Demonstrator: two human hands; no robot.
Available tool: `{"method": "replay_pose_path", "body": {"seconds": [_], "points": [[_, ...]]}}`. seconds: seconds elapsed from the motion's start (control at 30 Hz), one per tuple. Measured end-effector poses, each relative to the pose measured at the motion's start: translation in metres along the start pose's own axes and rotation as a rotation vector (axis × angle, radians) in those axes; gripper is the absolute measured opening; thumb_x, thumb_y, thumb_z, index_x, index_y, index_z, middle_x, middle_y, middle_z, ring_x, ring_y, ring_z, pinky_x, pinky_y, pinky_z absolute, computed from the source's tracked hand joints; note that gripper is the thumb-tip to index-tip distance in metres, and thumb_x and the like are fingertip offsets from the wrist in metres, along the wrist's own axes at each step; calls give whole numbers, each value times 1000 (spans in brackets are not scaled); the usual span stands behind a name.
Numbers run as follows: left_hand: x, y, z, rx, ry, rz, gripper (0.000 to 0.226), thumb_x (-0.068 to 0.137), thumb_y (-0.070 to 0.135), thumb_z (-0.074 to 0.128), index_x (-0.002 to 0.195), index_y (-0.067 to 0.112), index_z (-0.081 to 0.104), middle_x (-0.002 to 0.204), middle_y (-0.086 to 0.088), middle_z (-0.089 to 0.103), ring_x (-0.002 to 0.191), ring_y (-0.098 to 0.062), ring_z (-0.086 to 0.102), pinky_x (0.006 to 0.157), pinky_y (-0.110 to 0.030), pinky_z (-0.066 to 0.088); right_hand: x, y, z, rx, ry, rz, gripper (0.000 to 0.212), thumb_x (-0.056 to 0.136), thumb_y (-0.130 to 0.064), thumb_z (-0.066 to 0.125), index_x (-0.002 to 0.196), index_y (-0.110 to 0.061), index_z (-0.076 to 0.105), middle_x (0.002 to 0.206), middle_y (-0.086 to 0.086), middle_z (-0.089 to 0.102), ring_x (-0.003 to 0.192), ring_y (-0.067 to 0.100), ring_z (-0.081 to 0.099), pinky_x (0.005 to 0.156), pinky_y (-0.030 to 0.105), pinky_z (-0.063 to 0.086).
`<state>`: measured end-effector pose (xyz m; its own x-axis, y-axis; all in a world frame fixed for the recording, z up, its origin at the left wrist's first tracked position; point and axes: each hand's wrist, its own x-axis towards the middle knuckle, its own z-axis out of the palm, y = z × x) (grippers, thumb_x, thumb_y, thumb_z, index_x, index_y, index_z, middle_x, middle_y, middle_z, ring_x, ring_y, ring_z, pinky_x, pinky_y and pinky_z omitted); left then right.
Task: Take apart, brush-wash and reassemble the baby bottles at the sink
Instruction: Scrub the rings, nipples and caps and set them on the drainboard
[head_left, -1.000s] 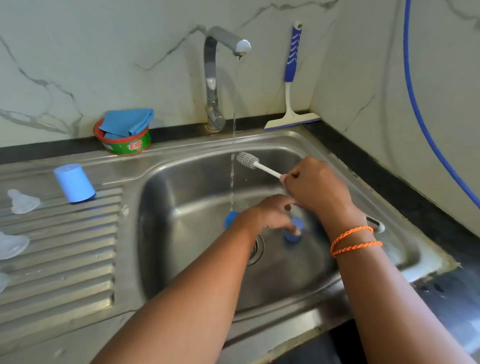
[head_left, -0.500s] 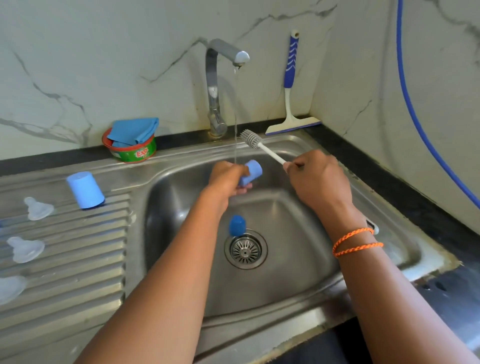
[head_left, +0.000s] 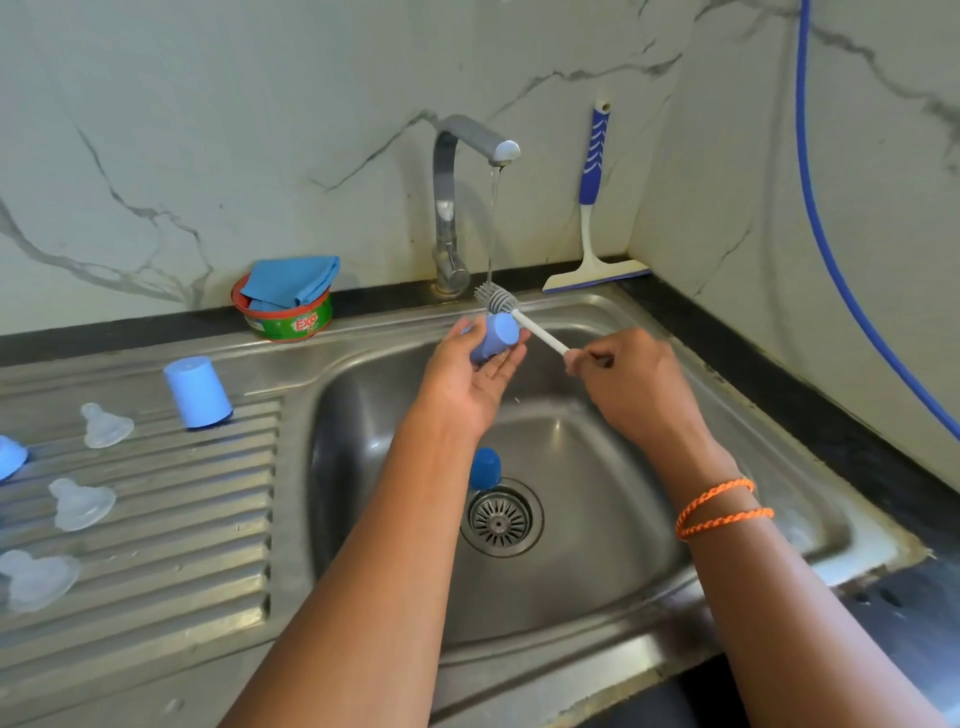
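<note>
Relative to the sink basin (head_left: 597, 519): a cap (head_left: 484, 468) lies inside by the drain (head_left: 500, 518), the tap (head_left: 452, 208) stands behind, a tub (head_left: 285, 317) behind-left, three teats (head_left: 106, 426) and another cap (head_left: 197, 393) left, a squeegee (head_left: 592, 208) behind-right.

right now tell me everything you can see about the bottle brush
The bottle brush has a thin white handle, plastic by the look of it, ending in a short grey bristled head of rubbery-looking ribs. The right hand pinches the handle's near end, so the brush slants up and to the left. Its head sits under the thin stream from the tap, just above the blue cap that the left hand holds. Whether bristles touch the cap is unclear.
</note>
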<state>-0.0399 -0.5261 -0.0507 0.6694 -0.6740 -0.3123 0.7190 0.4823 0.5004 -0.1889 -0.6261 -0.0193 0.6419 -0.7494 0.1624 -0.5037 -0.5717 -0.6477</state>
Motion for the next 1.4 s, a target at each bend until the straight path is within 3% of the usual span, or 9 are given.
{"method": "replay_pose_path", "body": {"seconds": [0.3, 0.37, 0.53, 0.67, 0.77, 0.87, 1.03, 1.23, 1.4], "points": [[8, 0, 1, -107, 130, 44, 39, 102, 11, 64, 137, 1, 50, 124, -32, 62, 104, -44, 73, 101, -52, 57, -1, 2, -11, 16, 19, 6, 23, 100, -39, 67, 88, -25, 81, 73, 6, 68, 70, 31, 64, 65, 39, 52], [10, 2, -1, -104, 158, 52, 42, 101, 14, 66, 139, 2, 51, 118, -30, 67, 100, -40, 75, 98, -49, 59, -3, 1, -10, 6, -12, -19, 28, 101, -38, 68, 79, -24, 78, 68, 4, 66, 63, 27, 60, 63, 39, 52], [7, 1, 0, -72, 147, 24, 34, 103, 19, 65, 128, -1, 55, 113, -30, 71, 106, -38, 74, 101, -47, 58, -4, 0, -3, -34, 10, -21, 55, 100, -36, 68, 48, -29, 53, 55, -3, 45, 53, 23, 42, 52, 30, 34], [3, -2, 4, -75, 108, -11, 27, 104, 21, 63, 110, -4, 56, 116, -31, 69, 108, -40, 73, 104, -49, 55, -5, -5, -1, 17, 23, -72, 30, 100, -39, 69, 72, -28, 75, 59, 0, 55, 55, 20, 47, 52, 31, 37], [4, 1, 4, -126, 146, 15, 29, 103, 20, 64, 119, -3, 58, 101, -28, 71, 92, -36, 75, 100, -47, 58, -6, -3, -6, 34, -17, -82, 31, 97, -39, 70, 82, -13, 80, 58, 3, 57, 54, 18, 43, 54, 33, 40], [9, 3, 1, -137, 166, 45, 40, 103, 19, 64, 136, -1, 54, 105, -28, 70, 97, -38, 75, 101, -48, 57, -7, 0, -11, 5, -19, -53, 31, 94, -39, 71, 77, -13, 78, 54, 0, 45, 55, 21, 40, 54, 34, 37], [8, -8, 1, -85, 97, 17, 42, 104, 19, 63, 140, 1, 52, 113, -30, 71, 98, -39, 76, 93, -47, 61, -9, -5, -7, -42, 43, -31, 50, 97, -40, 69, 47, -40, 61, 54, -2, 50, 54, 25, 46, 53, 30, 35], [11, -1, 0, -143, 161, 67, 41, 104, 18, 63, 139, 0, 54, 105, -26, 69, 92, -36, 74, 100, -46, 58, -10, -6, -5, 11, -13, -76, 31, 95, -41, 71, 78, -17, 81, 63, 9, 63, 58, 20, 50, 55, 33, 43], [15, 1, -2, -146, 154, 83, 41, 103, 17, 64, 139, 1, 53, 117, -28, 68, 103, -38, 74, 100, -47, 58, -10, -2, -11, -27, 23, -14, 46, 95, -38, 71, 51, -28, 65, 52, -1, 47, 53, 25, 44, 53, 30, 37]]}}
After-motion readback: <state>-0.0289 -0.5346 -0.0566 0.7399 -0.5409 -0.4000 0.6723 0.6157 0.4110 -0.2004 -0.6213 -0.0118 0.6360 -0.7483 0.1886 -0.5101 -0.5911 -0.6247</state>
